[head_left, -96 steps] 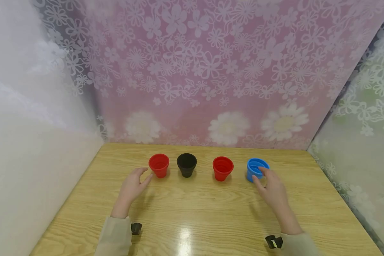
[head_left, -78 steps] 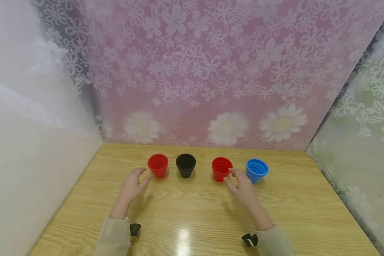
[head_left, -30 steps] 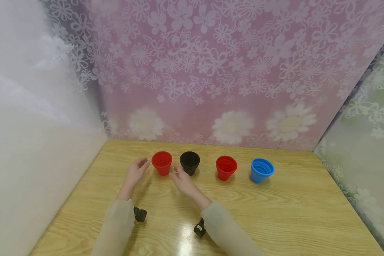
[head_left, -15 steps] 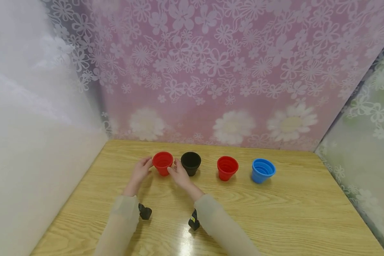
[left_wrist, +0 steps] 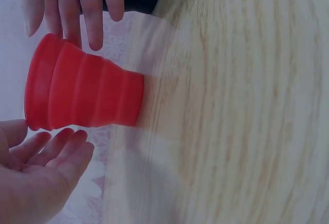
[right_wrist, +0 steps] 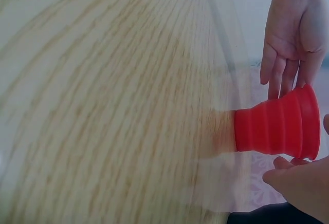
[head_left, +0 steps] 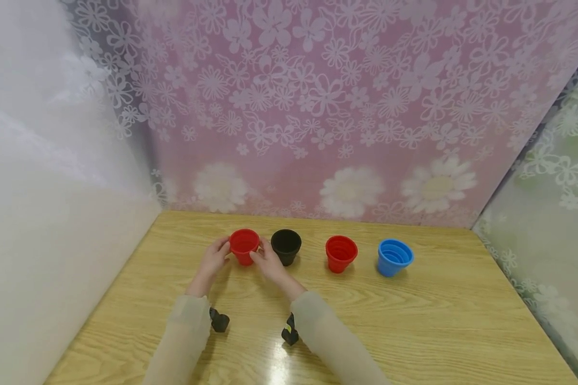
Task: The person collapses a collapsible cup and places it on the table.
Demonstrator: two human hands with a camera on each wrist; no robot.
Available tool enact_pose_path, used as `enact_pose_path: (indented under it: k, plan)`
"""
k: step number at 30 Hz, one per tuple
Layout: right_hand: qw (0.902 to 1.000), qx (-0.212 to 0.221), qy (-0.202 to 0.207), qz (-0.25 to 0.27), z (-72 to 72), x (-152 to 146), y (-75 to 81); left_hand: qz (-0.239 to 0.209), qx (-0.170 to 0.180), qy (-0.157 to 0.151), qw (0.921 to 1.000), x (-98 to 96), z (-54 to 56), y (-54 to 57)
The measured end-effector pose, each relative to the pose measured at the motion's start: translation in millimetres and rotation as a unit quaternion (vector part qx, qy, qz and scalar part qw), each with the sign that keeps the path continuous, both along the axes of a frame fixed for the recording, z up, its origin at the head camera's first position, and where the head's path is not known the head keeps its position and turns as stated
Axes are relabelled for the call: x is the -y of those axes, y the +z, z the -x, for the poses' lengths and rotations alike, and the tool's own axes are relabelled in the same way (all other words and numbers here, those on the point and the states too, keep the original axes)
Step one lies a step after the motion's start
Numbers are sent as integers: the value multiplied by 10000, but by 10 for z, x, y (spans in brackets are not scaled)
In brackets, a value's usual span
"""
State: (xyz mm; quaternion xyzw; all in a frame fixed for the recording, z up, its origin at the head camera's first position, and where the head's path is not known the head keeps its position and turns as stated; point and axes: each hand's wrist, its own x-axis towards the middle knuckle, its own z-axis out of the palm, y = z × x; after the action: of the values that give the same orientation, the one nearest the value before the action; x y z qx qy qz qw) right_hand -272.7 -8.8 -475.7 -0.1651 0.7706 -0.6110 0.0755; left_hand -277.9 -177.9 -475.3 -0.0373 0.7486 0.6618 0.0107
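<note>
A red folding cup [head_left: 244, 248] with stepped sides stands upright on the wooden table, between both hands. On its left side is my left hand [head_left: 213, 263], fingers gently bent, the thumb at the rim in the left wrist view. My right hand [head_left: 272, 265] sits at the cup's right side, its fingers loosely extended; the thumb lies near the front of the cup. Both wrist views show the cup's ringed wall flanked by the two hands, neither wrapped round it. Just behind the right hand stands a black cup [head_left: 286, 247], partly covered by it.
Further right along the row are a second red cup [head_left: 341, 254] and a blue cup [head_left: 395, 258]. Pale wood table [head_left: 390, 321] spreads out in front. A pink flowered cloth [head_left: 289, 133] hangs behind, and light panels rise at both sides.
My right hand passed leftward from the blue cup, past the right red cup, to the left red cup. My left hand moved in closer to that cup. The cups stay in their row.
</note>
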Motion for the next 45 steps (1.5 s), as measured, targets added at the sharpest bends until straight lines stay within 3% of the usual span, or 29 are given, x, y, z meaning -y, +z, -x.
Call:
enact_pose_path:
  k: [5,10,13,16,20,21,25,30,35,41,45]
  plan:
    - [9998,-28,-174,81,-3,13,11,-215,124,-8,9997,-32,-14,33]
    - [9992,-72,-371,142,-7,39,-9,-317,32,-45,9995,-47,-13,18]
    - [9981,-303,-510,167,-30,49,-37,-310,-44,-64,9995,-58,-43,25]
    - [9940,-857,-619,276,-41,37,-91,-369,-121,0,9992,-73,-94,58]
    - [9891,-1198,-839,169,-127,-9,16,-458,-230,79,9987,-105,-171,132]
    - [9901,-1068,-905,92,-183,-22,104,-450,-245,79,9987,-118,-193,154]
    - [9894,-1104,-938,-30,-254,-118,181,-349,-431,62,9984,-187,-297,248]
    - [9906,-1088,-819,151,-416,-275,366,-483,-710,63,9963,-324,-425,322]
    - [9927,-876,-676,474,-563,-481,534,-829,-953,-157,9919,-464,-532,343]
    - [9900,-749,-837,848,-607,-788,340,-1093,-1246,-784,9830,-660,-654,307]
    - [9838,-745,-1001,1287,-688,-975,244,-1192,-1233,-1220,9776,-791,-727,269]
